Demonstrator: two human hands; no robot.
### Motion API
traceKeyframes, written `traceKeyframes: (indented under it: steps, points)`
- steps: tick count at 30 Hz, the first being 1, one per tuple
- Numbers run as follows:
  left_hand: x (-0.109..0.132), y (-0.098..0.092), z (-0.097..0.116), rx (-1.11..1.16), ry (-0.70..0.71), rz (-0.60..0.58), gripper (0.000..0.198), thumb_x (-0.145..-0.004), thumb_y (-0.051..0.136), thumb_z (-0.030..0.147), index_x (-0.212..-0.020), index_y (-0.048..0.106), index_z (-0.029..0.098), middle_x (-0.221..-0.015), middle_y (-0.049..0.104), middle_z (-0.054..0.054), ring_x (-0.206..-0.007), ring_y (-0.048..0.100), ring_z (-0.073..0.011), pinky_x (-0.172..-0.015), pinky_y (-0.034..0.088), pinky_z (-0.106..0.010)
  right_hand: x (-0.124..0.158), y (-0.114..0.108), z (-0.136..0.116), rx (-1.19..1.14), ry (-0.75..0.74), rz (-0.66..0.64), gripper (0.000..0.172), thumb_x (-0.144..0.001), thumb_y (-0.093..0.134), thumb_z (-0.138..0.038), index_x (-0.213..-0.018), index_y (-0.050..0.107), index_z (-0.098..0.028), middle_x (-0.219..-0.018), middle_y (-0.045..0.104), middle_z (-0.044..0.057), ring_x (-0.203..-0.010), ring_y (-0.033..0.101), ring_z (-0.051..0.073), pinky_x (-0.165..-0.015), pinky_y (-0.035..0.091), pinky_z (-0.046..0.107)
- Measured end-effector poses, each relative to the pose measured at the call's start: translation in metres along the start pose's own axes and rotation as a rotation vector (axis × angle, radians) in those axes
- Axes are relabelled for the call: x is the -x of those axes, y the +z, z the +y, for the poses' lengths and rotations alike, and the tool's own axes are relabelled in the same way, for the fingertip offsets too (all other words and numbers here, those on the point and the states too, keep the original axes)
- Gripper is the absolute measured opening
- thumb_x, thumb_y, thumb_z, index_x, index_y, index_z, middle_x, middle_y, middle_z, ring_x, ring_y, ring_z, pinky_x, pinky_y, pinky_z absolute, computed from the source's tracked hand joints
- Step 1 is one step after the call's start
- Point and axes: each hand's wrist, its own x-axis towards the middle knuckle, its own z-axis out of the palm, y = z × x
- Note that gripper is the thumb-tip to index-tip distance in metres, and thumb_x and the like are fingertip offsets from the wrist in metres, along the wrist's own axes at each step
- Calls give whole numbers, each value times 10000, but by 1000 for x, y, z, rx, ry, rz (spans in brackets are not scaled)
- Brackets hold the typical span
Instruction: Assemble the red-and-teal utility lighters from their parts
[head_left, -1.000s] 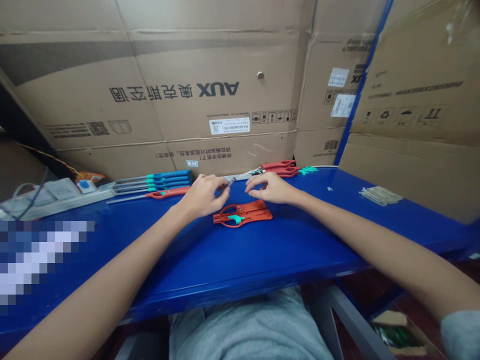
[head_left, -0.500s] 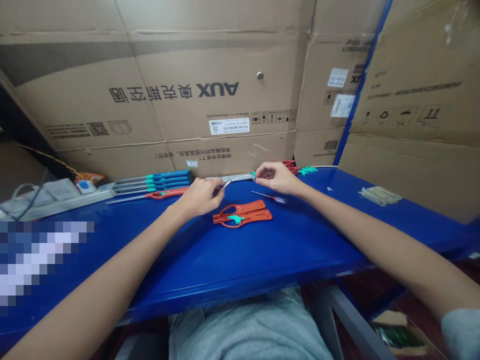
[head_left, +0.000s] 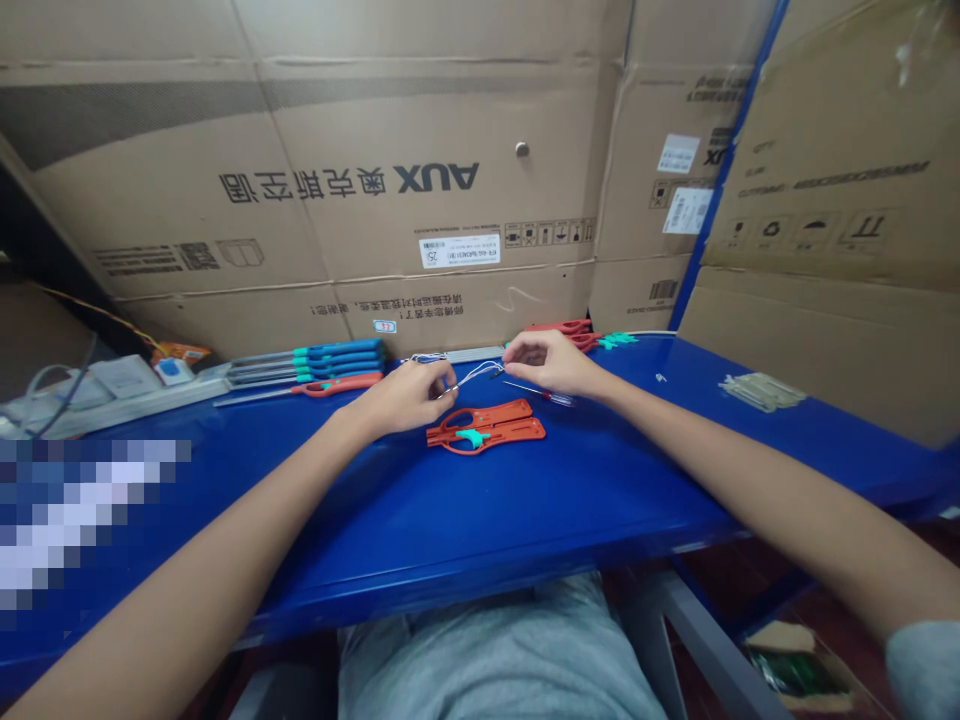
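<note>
On the blue table [head_left: 480, 520] lies an open orange plastic handle shell [head_left: 486, 428] with a green trigger piece in it. Just behind it my left hand [head_left: 409, 394] and my right hand [head_left: 547, 362] each pinch one end of a thin white wire piece [head_left: 471, 376] that hangs between them above the table. A small screwdriver [head_left: 541, 393] with a thin metal shaft lies on the table under my right hand.
Several blue and orange long-shafted lighters [head_left: 315, 366] lie in a row at the back left, with a white power strip [head_left: 112, 395] beyond. More orange shells [head_left: 574, 334] and green parts [head_left: 616, 341] sit back right. Cardboard boxes [head_left: 420, 180] wall the back. Pale sticks [head_left: 759, 391] lie right.
My right hand reached to the back of the table, leaving the screwdriver lying on the surface, then drew forward with a white wire piece. My left hand now pinches its other end.
</note>
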Motion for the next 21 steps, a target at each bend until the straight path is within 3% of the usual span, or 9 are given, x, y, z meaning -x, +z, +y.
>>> traceKeyframes:
  steps: [8,15,21]
  points:
    - [7,-13,-2,82,19,-262,177,-746,529,277,-789,656,161,-776,702,-29,-678,622,-161,-603,431,-238,2,7,-11,-67,0,-180,77,-746,660,-205,-784,625,-146,-771,673,40,-693,615,127,-701,509,294]
    - [25,-16,-9,142,-9,-267,239,-752,545,345,-796,676,151,-765,712,-34,-687,630,-172,-627,453,-252,8,16,-20,-9,-58,-301,83,-745,666,-215,-745,637,-137,-654,622,2,-593,559,98,-573,462,235]
    - [32,-17,-14,170,0,-232,242,-753,563,352,-803,712,168,-750,720,-8,-671,632,-153,-654,465,-243,12,18,-21,24,-54,-377,88,-741,669,-207,-761,650,-124,-649,637,8,-585,577,94,-561,468,219]
